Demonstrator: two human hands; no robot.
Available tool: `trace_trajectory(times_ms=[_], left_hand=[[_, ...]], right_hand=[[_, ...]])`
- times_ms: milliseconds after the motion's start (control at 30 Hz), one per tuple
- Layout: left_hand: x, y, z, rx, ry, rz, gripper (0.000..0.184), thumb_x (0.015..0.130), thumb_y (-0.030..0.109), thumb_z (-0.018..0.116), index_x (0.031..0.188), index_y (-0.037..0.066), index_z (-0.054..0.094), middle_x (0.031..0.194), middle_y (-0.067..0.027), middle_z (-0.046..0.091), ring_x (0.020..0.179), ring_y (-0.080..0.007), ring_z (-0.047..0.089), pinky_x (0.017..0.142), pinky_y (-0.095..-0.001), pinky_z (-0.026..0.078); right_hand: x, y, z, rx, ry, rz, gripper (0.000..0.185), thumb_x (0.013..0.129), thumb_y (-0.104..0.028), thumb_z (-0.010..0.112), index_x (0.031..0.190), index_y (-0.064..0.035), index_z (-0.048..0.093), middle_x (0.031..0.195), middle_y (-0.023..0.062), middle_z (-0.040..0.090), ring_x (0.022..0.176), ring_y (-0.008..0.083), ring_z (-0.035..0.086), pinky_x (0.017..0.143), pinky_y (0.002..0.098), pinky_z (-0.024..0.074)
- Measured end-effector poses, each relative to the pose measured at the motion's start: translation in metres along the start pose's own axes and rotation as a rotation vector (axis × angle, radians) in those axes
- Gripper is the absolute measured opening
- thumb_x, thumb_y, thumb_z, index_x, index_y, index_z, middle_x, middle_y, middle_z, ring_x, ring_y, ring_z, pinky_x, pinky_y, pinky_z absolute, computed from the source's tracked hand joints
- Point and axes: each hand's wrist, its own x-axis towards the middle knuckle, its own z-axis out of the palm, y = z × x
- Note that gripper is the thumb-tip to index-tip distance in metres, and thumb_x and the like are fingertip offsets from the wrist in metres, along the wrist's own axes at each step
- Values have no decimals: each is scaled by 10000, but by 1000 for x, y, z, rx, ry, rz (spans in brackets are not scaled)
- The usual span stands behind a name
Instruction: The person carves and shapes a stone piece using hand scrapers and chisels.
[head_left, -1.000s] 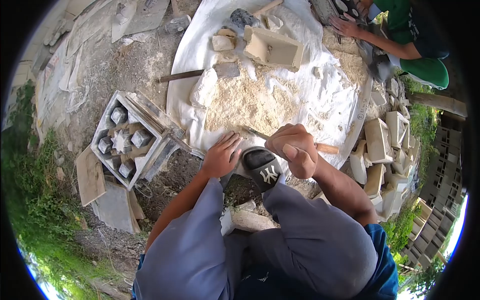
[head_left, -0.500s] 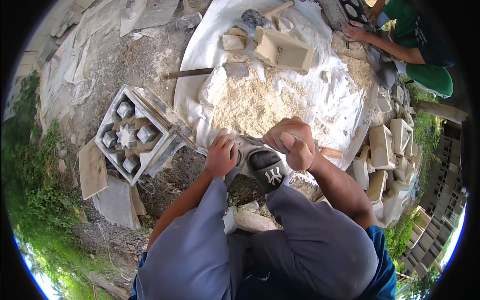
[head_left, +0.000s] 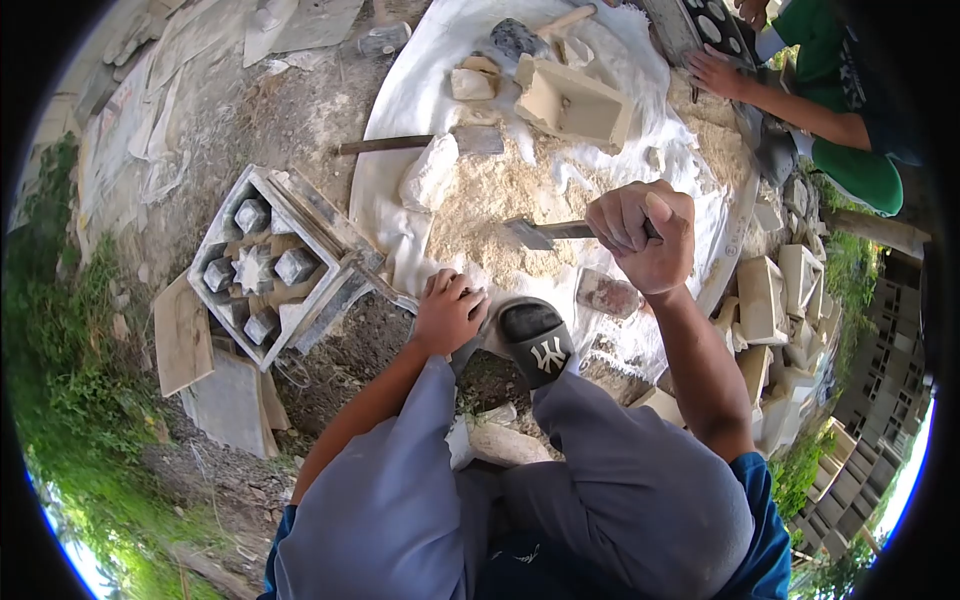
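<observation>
My right hand (head_left: 645, 235), raised above the powder, is wrapped round a small trowel (head_left: 533, 234) with a flat dark metal blade pointing left. Its handle is hidden in my fist. Below the hand, a reddish, powder-dusted block (head_left: 608, 293) lies on the white sheet (head_left: 395, 205). Pale crumbly powder (head_left: 490, 215) is heaped on that sheet. Down beside my black sandal (head_left: 535, 340), my left hand (head_left: 450, 312) rests with loosely bent fingers slightly apart, and I see nothing held in it.
To the left sits a square mould (head_left: 262, 270) with a star and several raised blocks. A hollow cream block (head_left: 572, 105), a pale stone (head_left: 430, 172) and a mallet (head_left: 515, 38) lie on the sheet. Cast blocks (head_left: 765, 300) are piled right. Another person's hand (head_left: 715, 72) is upper right.
My right hand has moved up and to the right with the trowel, so the blade now shows over the powder and the reddish block is uncovered. My left hand has shifted only slightly.
</observation>
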Motion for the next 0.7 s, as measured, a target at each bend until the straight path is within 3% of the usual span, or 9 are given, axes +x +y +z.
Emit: trace_trajectory(times_ms=[100, 367, 600, 700], left_hand=[[1, 2, -3, 19, -21, 27, 197, 940, 263, 710, 974, 103, 820, 1116, -70, 639, 1178, -304, 534, 1039, -478, 425], [4, 6, -3, 118, -31, -24, 368, 955, 260, 670, 1279, 99, 738, 1187, -113, 625, 1197, -326, 519, 1054, -501, 421], [4, 7, -2, 121, -5, -29, 410, 954, 258, 672, 1312, 59, 703, 1208, -103, 619, 1206, -325, 513, 1059, -496, 419], [6, 5, -3, 108, -43, -52, 419, 958, 260, 666, 1329, 68, 691, 1222, -96, 611, 1207, -324, 512, 1066, -491, 412]], right_hand=[[1, -10, 7, -65, -12, -48, 620, 1098, -396, 485, 578, -78, 370, 534, -8, 338, 477, 111, 257, 483, 307, 224], [-1, -27, 27, -127, -3, -130, 617, 1096, -400, 468, 584, -71, 369, 538, 7, 331, 482, 120, 261, 484, 306, 221], [-2, 22, 32, -281, 50, -116, 586, 1099, -306, 448, 570, -89, 319, 532, -8, 310, 486, 116, 271, 476, 307, 234], [0, 19, 29, -186, 46, -141, 591, 1121, -269, 397, 584, -39, 309, 508, 25, 311, 453, 152, 271, 466, 347, 213]])
